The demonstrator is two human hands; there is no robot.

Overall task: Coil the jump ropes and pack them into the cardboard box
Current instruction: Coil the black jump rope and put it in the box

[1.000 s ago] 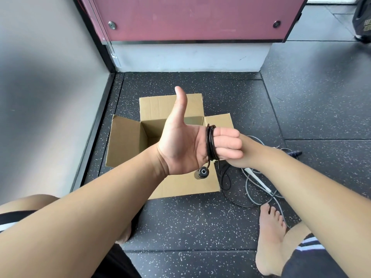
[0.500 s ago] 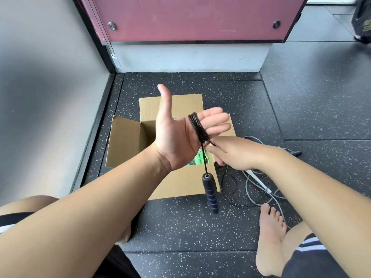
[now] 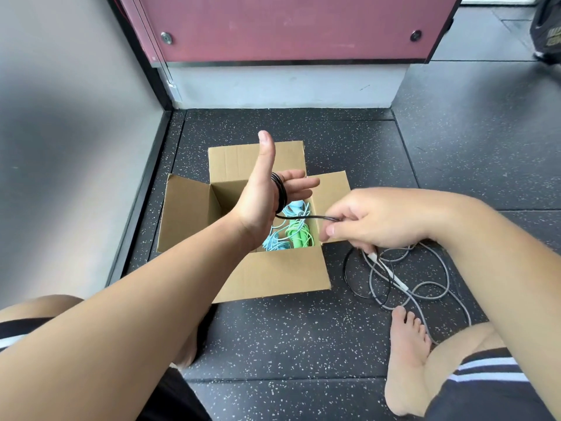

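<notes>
A thin black jump rope [image 3: 281, 190] loops round the flat, straight-fingered left hand [image 3: 258, 208]; the right hand [image 3: 379, 223] pinches its strand, hiding where it continues.

The cardboard box [image 3: 273, 275] sits on the floor [image 3: 303, 335] in the middle, with the wall [image 3: 60, 147] to its left and a cabinet [image 3: 288, 25] far behind it. Coiled ropes [image 3: 291, 235] lie inside the box. The left hand [image 3: 261, 202] is above the box, a jump rope [image 3: 280, 189] wound round its fingers. The rope's strand runs right to the right hand [image 3: 379, 220], which pinches it above the box's right flap. Loose ropes [image 3: 390, 273] lie on the floor right of the box, a foot [image 3: 406, 354] on their near side.
</notes>
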